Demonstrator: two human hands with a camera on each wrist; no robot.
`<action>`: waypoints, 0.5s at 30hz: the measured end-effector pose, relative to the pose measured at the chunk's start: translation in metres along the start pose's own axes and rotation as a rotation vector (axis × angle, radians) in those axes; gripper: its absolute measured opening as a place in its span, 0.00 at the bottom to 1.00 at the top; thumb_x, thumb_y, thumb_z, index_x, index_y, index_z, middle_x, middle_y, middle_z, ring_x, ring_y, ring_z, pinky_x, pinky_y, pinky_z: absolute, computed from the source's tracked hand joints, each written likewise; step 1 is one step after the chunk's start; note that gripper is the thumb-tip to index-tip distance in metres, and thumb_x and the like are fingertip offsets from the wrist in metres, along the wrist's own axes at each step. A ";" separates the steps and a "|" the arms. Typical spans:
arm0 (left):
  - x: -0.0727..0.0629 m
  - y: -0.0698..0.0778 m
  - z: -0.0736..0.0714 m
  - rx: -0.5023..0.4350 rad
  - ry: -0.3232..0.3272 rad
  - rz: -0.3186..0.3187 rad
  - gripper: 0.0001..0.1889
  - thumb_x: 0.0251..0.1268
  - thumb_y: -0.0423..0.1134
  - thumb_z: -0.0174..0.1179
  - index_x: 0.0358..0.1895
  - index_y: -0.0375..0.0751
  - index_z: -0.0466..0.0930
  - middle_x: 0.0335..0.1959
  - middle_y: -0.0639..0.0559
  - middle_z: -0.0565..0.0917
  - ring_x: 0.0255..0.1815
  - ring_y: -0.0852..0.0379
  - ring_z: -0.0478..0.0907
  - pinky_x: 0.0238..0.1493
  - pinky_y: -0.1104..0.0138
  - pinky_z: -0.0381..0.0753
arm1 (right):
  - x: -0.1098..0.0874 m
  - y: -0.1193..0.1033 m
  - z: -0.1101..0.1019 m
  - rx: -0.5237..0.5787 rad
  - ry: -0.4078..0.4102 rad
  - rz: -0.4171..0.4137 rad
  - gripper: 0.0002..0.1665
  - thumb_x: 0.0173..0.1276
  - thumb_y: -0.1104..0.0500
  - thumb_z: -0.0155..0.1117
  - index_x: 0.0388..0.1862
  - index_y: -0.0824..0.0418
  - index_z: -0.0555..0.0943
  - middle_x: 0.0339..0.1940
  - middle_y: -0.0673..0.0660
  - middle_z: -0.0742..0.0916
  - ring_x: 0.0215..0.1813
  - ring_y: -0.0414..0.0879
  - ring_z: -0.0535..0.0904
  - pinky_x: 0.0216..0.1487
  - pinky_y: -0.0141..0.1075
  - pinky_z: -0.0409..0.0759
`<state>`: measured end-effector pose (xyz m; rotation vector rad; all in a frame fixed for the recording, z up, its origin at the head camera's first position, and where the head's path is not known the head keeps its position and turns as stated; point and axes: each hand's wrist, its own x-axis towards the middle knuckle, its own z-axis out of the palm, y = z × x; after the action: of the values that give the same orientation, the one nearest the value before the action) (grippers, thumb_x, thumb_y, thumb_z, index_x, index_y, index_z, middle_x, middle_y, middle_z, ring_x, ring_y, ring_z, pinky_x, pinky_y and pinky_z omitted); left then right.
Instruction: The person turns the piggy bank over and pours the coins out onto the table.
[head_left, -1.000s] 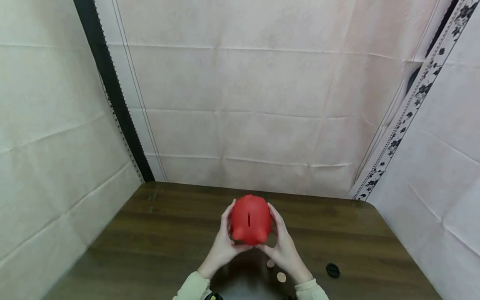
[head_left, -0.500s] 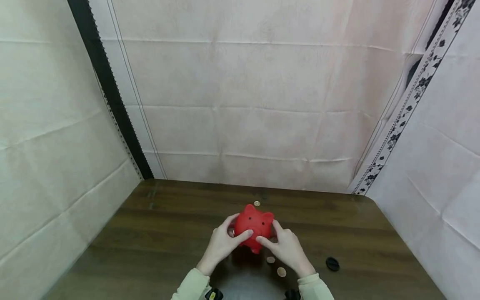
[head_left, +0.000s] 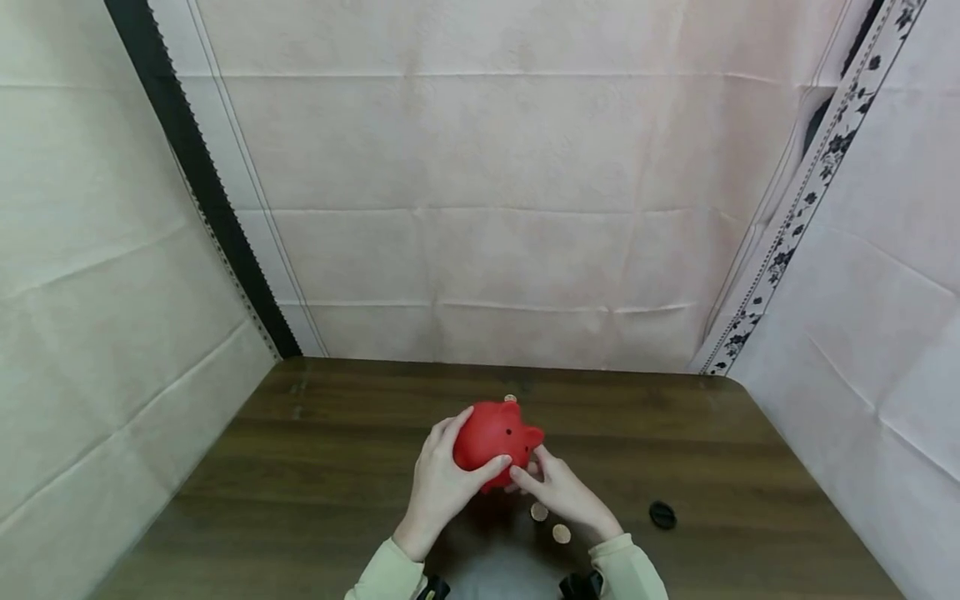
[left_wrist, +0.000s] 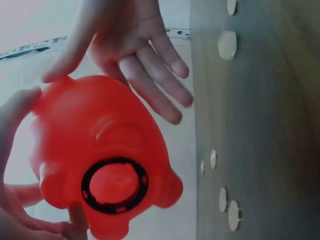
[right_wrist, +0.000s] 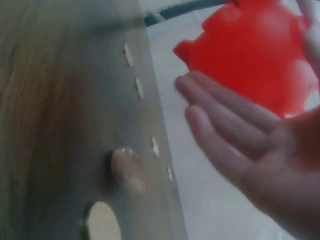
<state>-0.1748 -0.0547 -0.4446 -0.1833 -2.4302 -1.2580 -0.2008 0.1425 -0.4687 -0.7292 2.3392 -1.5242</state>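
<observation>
A red piggy bank [head_left: 491, 437] is held up over the table, its face turned to the right. My left hand [head_left: 438, 492] grips its rounded body, thumb across the near side. At the face end, the thumb and index finger of my right hand [head_left: 566, 497] hold it lightly. That hand's other fingers [left_wrist: 155, 92] extend past the body in the left wrist view. The same view shows the underside, where a black ring [left_wrist: 89, 181] surrounds a round opening between the stubby legs. A black round stopper [head_left: 662, 515] lies on the table to the right.
Below my right hand two coins, a nearer coin [head_left: 562, 533] and a farther coin [head_left: 539, 512], lie on the brown wooden table [head_left: 300, 500]. Another coin [head_left: 510, 398] peeks out behind the piggy bank. White cloth [head_left: 487, 250] hangs around the back and sides.
The piggy bank has rolled from slot side up to face toward me, then turned to the right. My left hand has shifted round its body, and my right fingers have slid to its face end.
</observation>
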 end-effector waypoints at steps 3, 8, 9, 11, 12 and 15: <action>-0.001 0.001 0.000 -0.005 -0.012 -0.007 0.40 0.44 0.54 0.75 0.65 0.53 0.71 0.62 0.45 0.73 0.58 0.45 0.73 0.45 0.52 0.85 | 0.001 0.000 0.001 -0.010 0.010 0.004 0.35 0.74 0.50 0.56 0.70 0.69 0.60 0.54 0.69 0.84 0.52 0.62 0.83 0.51 0.50 0.83; -0.002 0.000 0.000 -0.060 -0.008 0.012 0.42 0.44 0.52 0.76 0.67 0.55 0.69 0.66 0.45 0.70 0.60 0.44 0.71 0.46 0.51 0.85 | 0.001 0.000 0.002 -0.030 0.067 0.008 0.38 0.72 0.49 0.58 0.73 0.66 0.58 0.67 0.67 0.76 0.65 0.61 0.75 0.58 0.49 0.80; -0.002 0.001 0.000 -0.068 -0.006 0.017 0.42 0.44 0.51 0.76 0.67 0.55 0.69 0.66 0.45 0.70 0.61 0.44 0.71 0.46 0.51 0.85 | 0.001 0.000 0.002 -0.037 0.073 0.006 0.39 0.72 0.49 0.58 0.73 0.65 0.58 0.68 0.67 0.75 0.67 0.61 0.74 0.59 0.50 0.79; -0.002 0.002 0.001 -0.081 -0.004 0.026 0.42 0.43 0.51 0.76 0.67 0.56 0.69 0.67 0.45 0.69 0.61 0.44 0.70 0.46 0.51 0.85 | 0.000 -0.001 0.002 -0.038 0.070 0.003 0.39 0.72 0.49 0.58 0.74 0.65 0.58 0.68 0.67 0.74 0.67 0.62 0.74 0.60 0.50 0.79; -0.002 0.002 0.001 -0.091 -0.005 0.029 0.42 0.43 0.51 0.76 0.67 0.56 0.69 0.68 0.46 0.69 0.62 0.44 0.70 0.47 0.51 0.85 | 0.000 -0.002 0.001 -0.036 0.071 -0.002 0.39 0.72 0.49 0.58 0.74 0.64 0.57 0.69 0.67 0.74 0.68 0.62 0.73 0.60 0.50 0.79; -0.002 0.003 0.002 -0.132 -0.017 0.040 0.43 0.44 0.51 0.76 0.68 0.59 0.67 0.70 0.46 0.66 0.64 0.44 0.68 0.49 0.50 0.84 | -0.001 -0.005 -0.001 -0.016 0.097 -0.022 0.40 0.71 0.51 0.60 0.74 0.63 0.56 0.69 0.67 0.74 0.68 0.62 0.73 0.60 0.47 0.79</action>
<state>-0.1730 -0.0515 -0.4440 -0.2798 -2.3468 -1.4046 -0.1989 0.1420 -0.4639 -0.7024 2.4229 -1.5859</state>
